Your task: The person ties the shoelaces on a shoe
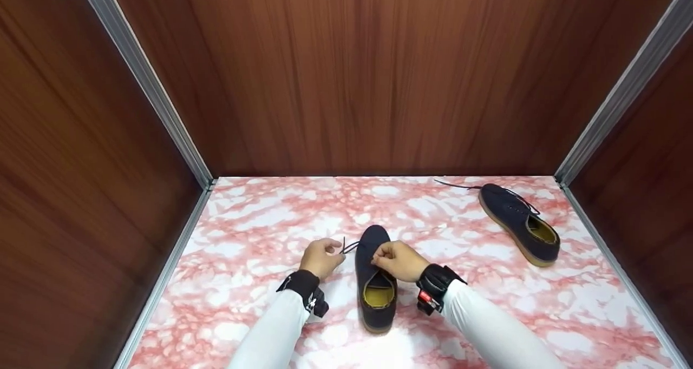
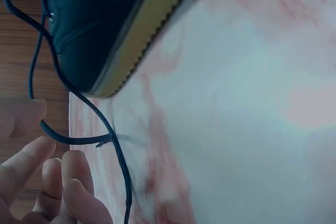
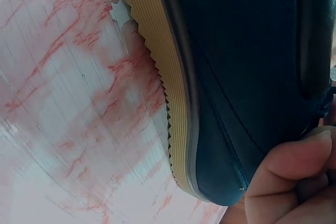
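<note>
A dark navy lace-up shoe [image 1: 373, 239] with a tan ridged sole lies in front of me, toe pointing away. My left hand [image 1: 320, 258] is at the left of its toe, thumb and fingertips at a loop of dark shoelace [image 2: 73, 140]. The lace runs behind the thumb [image 2: 21, 116], and its loose end hangs past the fingers. Over the eyelets, my right hand [image 1: 401, 259] has thumb and index finger pinched together by the lacing. In the right wrist view, those fingers [image 3: 294, 166] cover what they pinch, with lace just beside them.
A second navy shoe [image 1: 517, 223] lies at the far right, its laces trailing to the left and over its opening. The red-and-white marbled surface [image 1: 260, 239] is enclosed by wood-grain panels [image 1: 346, 77] and metal corner rails [image 1: 162, 98].
</note>
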Motion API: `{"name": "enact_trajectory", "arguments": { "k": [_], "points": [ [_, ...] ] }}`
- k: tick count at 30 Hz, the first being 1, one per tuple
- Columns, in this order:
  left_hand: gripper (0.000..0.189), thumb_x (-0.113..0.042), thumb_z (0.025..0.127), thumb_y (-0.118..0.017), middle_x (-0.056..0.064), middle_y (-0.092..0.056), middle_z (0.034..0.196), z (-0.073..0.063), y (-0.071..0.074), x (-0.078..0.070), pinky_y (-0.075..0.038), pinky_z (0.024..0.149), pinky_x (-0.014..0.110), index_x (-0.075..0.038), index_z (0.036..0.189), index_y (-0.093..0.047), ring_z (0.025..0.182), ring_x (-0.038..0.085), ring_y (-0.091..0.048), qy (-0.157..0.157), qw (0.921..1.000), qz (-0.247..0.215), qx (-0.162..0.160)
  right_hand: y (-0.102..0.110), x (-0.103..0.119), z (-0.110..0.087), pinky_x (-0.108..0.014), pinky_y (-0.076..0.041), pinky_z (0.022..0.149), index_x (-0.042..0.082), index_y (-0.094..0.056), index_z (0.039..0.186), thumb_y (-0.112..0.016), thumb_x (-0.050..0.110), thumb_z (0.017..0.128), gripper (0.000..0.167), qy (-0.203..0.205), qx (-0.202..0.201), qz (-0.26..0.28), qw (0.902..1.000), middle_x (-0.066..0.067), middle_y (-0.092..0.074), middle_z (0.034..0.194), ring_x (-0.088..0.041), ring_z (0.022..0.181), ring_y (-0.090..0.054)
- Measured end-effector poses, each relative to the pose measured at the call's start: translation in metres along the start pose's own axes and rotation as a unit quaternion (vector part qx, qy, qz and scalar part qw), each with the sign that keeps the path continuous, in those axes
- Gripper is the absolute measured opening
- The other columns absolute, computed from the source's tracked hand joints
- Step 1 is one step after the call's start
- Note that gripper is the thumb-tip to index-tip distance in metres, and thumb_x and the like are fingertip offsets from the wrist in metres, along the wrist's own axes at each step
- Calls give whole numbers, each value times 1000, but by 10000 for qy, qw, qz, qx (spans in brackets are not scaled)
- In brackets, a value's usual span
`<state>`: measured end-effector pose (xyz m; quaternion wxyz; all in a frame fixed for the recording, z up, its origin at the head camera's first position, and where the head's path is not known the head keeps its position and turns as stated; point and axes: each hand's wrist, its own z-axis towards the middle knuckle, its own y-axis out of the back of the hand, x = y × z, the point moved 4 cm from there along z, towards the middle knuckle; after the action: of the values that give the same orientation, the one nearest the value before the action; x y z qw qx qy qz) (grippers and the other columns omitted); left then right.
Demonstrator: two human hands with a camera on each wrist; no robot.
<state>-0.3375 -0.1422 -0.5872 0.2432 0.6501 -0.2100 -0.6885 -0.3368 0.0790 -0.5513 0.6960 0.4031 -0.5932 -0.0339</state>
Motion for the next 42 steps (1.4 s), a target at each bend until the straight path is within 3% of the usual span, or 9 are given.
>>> {"name": "enact_trajectory", "arguments": {
  "k": [8,17,26,33,37,42],
  "points": [
    [5,-12,89,-77,9,-79,97,1,0,-2,-56,90,42,-9,92,-77,97,28,-72,-62,9996,204,-164,2,-3,0,-19,-38,58,9,-65,79,-66,23,100,24,-254,-60,304,9992,11,-52,63,-5,62,-47],
    [4,-18,91,-77,3,-76,86,6,15,-16,-56,82,36,-14,92,-77,82,16,-68,-115,9992,165,-344,3,-2,-2,-20,-39,58,13,-61,76,-64,32,104,33,-366,-164,352,9986,11,-48,61,-7,61,-47],
    [8,-19,93,-76,3,-78,90,7,33,-34,-57,82,38,-16,98,-81,85,20,-70,-455,9975,214,-495,10,-4,-1,-21,-36,59,4,-70,86,-64,22,102,25,-399,-336,341,9981,10,-50,62,-7,61,-42],
    [8,-22,92,-78,4,-79,90,-1,44,-47,-58,80,38,-15,95,-81,86,20,-72,-537,9979,278,-237,14,-7,1,-21,-37,57,0,-71,89,-64,19,97,21,-565,-467,513,9960,11,-51,63,-6,59,-44],
    [8,-24,92,-78,3,-79,86,-6,46,-53,-58,79,35,-16,92,-81,74,14,-71,-444,9987,244,15,15,-8,0,-20,-35,49,0,-66,85,-63,22,99,26,-624,-397,743,9945,12,-47,59,-4,50,-43],
    [11,-25,92,-78,4,-77,77,-13,44,-58,-54,69,28,-16,85,-79,61,7,-65,-361,9986,155,341,16,-6,0,-21,-34,48,5,-61,79,-63,29,104,35,-511,-364,694,9956,12,-44,58,-5,49,-42]
  ]
}}
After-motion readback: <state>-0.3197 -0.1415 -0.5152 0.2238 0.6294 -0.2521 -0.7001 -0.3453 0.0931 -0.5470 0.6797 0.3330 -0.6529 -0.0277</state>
